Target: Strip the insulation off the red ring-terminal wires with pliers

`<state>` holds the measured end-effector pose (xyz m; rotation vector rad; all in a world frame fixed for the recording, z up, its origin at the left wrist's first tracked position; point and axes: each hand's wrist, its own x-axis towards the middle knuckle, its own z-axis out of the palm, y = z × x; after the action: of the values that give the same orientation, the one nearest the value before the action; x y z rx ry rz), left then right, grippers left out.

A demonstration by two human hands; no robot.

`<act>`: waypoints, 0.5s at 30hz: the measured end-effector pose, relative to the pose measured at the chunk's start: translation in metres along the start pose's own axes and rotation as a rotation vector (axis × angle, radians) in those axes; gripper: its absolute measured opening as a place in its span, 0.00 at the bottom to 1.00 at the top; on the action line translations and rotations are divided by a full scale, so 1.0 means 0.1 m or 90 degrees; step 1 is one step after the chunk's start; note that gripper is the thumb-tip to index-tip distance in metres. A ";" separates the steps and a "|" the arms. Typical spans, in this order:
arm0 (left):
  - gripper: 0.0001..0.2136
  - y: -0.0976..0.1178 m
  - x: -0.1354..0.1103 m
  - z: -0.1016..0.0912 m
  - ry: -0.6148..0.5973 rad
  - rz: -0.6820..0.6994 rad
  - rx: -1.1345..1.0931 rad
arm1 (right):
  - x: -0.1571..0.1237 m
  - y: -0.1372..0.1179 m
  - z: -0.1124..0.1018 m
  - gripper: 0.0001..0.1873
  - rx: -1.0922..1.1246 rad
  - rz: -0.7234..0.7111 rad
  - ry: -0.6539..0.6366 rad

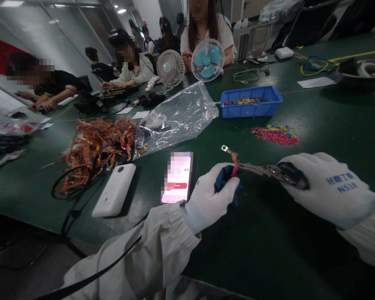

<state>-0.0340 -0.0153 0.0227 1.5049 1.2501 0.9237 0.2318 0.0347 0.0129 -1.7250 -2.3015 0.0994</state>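
Note:
My left hand (214, 193), in a white glove with blue palm coating, pinches a short copper wire (234, 160) with red insulation at its lower part. A silver ring terminal (225, 148) sits at the wire's upper end. Wrapped in my gloved right hand (325, 185) is a pair of wire strippers (265, 170), pointing left. Its jaw tips meet the wire just above my left fingers; whether they bite into it I cannot tell. Beyond my hands lies a pile of pink, yellow and blue insulation scraps (278, 135).
A blue bin (251, 104) holds more coloured scraps. Left of it are a clear plastic bag (181, 114) and a tangle of copper wires (96, 150). A lit phone (178, 177) and a white power bank (114, 191) lie nearby. People sit across the table behind two fans (207, 60).

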 end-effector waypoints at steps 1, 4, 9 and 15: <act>0.16 0.00 0.00 0.00 0.009 -0.002 -0.001 | 0.01 -0.01 -0.02 0.21 -0.001 0.008 -0.010; 0.15 -0.01 0.00 0.00 0.024 -0.009 0.007 | 0.02 -0.05 -0.06 0.21 -0.015 0.016 -0.036; 0.12 -0.02 0.01 -0.02 0.054 -0.026 0.003 | 0.04 -0.04 -0.09 0.20 -0.026 0.004 -0.069; 0.17 -0.12 0.01 0.00 0.002 -0.044 -0.210 | 0.04 -0.04 -0.12 0.19 -0.006 -0.035 -0.046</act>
<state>-0.0374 -0.0134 0.0111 1.1946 1.0838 1.0302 0.2304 0.0365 0.0261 -1.6878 -2.4022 0.1431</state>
